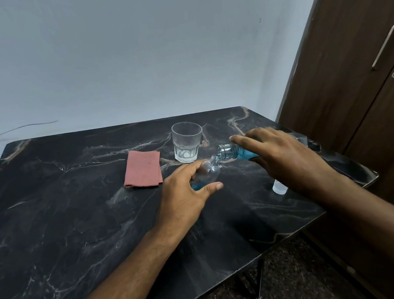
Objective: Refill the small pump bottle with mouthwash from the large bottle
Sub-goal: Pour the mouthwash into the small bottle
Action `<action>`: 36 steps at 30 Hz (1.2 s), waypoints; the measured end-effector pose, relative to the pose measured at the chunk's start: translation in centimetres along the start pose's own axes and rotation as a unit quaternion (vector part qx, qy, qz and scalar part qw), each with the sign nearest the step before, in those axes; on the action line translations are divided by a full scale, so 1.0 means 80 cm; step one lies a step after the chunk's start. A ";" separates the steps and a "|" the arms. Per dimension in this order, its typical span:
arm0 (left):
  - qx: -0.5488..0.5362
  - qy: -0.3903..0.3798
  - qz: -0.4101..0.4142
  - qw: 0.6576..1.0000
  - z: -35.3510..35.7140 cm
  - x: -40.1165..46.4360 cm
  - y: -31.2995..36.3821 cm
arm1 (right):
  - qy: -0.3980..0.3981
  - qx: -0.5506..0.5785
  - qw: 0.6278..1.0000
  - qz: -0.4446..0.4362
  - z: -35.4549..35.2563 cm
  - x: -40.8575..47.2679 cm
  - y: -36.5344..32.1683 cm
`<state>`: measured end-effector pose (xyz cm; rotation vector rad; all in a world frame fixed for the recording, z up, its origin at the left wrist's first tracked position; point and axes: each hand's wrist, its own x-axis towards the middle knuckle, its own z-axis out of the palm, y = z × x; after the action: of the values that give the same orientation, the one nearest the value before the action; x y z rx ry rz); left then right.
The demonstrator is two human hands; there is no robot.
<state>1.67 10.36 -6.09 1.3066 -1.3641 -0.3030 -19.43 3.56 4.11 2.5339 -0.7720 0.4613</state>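
Over the dark table (74, 217), both hands tilt bottles mouth-to-mouth.

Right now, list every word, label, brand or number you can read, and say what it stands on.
None can be read.
Large bottle: no label shows; the right hand covers most of it.
Small bottle in the left hand: clear, no print.
Glass, pink cloth: no print.

A clear glass (187, 141) stands upright on the dark marbled desk (61, 219), just beside a folded pink cloth (142, 168). A brown door (356, 63) stands at right.
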 end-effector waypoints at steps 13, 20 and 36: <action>0.001 0.001 0.002 1.000 -0.001 0.000 0.000 | -0.003 -0.005 1.000 -0.004 0.001 0.002 0.002; 0.004 -0.001 -0.001 1.000 -0.002 0.001 0.000 | -0.007 -0.009 1.000 -0.007 0.002 0.003 0.002; 0.012 0.001 -0.005 1.000 -0.002 0.000 0.001 | -0.010 -0.013 1.000 -0.008 0.000 0.004 0.003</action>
<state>1.77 10.44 -5.95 1.3346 -1.3634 -0.2924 -19.32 3.21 4.34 2.5217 -0.7607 0.4187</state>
